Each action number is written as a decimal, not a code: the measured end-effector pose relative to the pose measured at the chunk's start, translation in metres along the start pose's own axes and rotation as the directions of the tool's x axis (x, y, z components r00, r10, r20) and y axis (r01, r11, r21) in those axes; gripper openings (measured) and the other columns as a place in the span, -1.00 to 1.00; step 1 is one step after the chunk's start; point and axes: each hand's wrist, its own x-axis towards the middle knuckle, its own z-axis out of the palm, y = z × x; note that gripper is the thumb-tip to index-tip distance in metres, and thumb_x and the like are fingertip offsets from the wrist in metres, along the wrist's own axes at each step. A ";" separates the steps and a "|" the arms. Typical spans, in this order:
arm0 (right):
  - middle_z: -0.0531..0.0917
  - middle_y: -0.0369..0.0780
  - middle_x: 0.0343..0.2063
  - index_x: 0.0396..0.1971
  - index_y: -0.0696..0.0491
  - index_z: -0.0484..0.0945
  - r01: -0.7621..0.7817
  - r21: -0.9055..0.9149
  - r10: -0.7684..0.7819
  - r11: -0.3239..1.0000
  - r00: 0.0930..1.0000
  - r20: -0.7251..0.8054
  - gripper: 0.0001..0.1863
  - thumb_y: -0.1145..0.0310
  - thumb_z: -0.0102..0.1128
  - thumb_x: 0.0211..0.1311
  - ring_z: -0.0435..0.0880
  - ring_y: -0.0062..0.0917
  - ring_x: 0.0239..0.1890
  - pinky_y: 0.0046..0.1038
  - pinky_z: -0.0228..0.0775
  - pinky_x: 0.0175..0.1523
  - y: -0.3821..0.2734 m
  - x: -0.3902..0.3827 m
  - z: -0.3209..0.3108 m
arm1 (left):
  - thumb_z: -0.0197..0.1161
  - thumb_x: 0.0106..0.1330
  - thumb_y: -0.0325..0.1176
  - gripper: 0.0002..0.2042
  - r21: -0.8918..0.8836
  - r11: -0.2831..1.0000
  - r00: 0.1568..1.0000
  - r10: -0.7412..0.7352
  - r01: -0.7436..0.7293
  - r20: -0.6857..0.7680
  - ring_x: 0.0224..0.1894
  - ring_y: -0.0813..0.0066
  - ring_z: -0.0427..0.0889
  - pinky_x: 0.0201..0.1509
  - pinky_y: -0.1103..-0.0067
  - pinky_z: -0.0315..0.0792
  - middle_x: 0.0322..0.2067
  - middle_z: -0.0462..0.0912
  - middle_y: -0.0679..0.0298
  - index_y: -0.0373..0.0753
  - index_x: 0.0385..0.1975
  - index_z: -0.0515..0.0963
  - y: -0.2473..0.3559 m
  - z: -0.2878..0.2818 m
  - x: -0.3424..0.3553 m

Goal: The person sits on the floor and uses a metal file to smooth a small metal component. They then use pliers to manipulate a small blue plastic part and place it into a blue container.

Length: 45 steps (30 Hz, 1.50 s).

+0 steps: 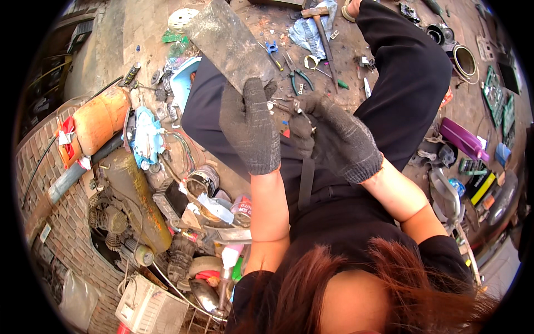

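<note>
My left hand (250, 128), in a dark knit glove, is closed on the lower end of a flat, scuffed grey metal plate (225, 42), which tilts up and away from me. My right hand (339, 142), gloved alike, is closed around a slender silvery metal piece (301, 114) just right of the left hand; its exact shape is partly hidden by the fingers. A dark strap-like strip (306, 181) hangs below my right hand. Pliers (305, 79), a screwdriver (271, 57) and a hammer (321, 36) lie on the ground beyond my hands.
My bent legs (414, 67) frame the work. At left are an orange tank (100, 119), a yellowish cylinder (130, 192), a blue basin (183, 78) and jumbled scrap. Circuit boards (492, 94), a purple bottle (461, 138) and metal parts lie to the right.
</note>
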 end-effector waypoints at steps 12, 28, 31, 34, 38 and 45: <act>0.28 0.07 0.22 0.24 0.18 0.19 0.147 -0.032 -0.147 0.989 0.989 0.004 -0.48 0.25 -0.08 0.37 0.28 -0.15 0.27 -0.27 0.23 0.28 -0.018 -0.001 -0.002 | 0.05 0.33 -0.46 -0.74 0.066 0.991 0.993 -0.120 0.119 0.021 -0.22 0.51 0.57 -0.13 0.56 0.52 -0.23 0.58 0.16 -0.50 -0.08 0.46 -0.014 -0.017 -0.008; 0.44 -0.06 0.05 -0.01 0.16 0.41 0.293 -0.075 -0.293 0.953 0.956 0.005 -0.67 0.29 0.03 0.32 0.40 -0.34 0.07 -0.39 0.29 0.12 -0.020 -0.003 -0.005 | 0.07 0.34 -0.44 -0.74 0.091 0.990 0.993 -0.107 0.104 0.039 -0.23 0.48 0.59 -0.15 0.54 0.52 -0.21 0.58 0.16 -0.51 -0.10 0.46 -0.007 -0.015 -0.019; 0.47 -0.27 -0.16 -0.11 0.12 0.45 0.353 -0.264 -0.372 0.898 0.928 -0.023 -0.72 0.25 0.06 0.33 0.37 -0.56 -0.27 -0.55 0.27 -0.21 -0.022 -0.004 -0.018 | 0.06 0.35 -0.44 -0.75 0.152 0.984 0.994 -0.098 0.089 0.053 -0.22 0.46 0.60 -0.14 0.52 0.54 -0.19 0.57 0.14 -0.51 -0.09 0.46 -0.012 -0.021 -0.020; 0.39 -0.39 -0.36 -0.18 0.10 0.46 0.316 -0.341 -0.350 0.885 0.936 -0.042 -0.76 0.25 0.08 0.31 0.18 -0.69 -0.45 -0.61 0.10 -0.36 -0.027 -0.010 -0.017 | 0.05 0.35 -0.45 -0.75 0.143 0.989 0.996 -0.052 0.041 0.075 -0.22 0.45 0.61 -0.14 0.52 0.54 -0.18 0.57 0.14 -0.51 -0.09 0.46 -0.019 -0.023 -0.020; 0.43 -0.33 -0.40 -0.16 0.14 0.44 0.326 -0.478 -0.405 0.816 0.912 -0.071 -0.74 0.27 0.07 0.31 0.30 -0.65 -0.47 -0.58 0.20 -0.36 -0.032 -0.015 -0.016 | 0.06 0.34 -0.45 -0.75 0.058 0.994 0.990 -0.097 0.092 0.098 -0.22 0.44 0.61 -0.13 0.50 0.56 -0.19 0.57 0.15 -0.51 -0.09 0.45 -0.017 -0.021 -0.021; 0.52 -0.16 -0.38 -0.13 0.20 0.41 0.338 -0.558 -0.412 0.758 0.911 -0.008 -0.75 0.33 -0.06 0.37 0.48 -0.57 -0.41 -0.52 0.36 -0.24 -0.027 -0.017 -0.011 | 0.04 0.34 -0.47 -0.75 -0.156 0.962 0.970 -0.204 0.224 0.132 -0.22 0.40 0.62 -0.11 0.47 0.57 -0.18 0.56 0.12 -0.51 -0.07 0.43 0.001 -0.012 -0.025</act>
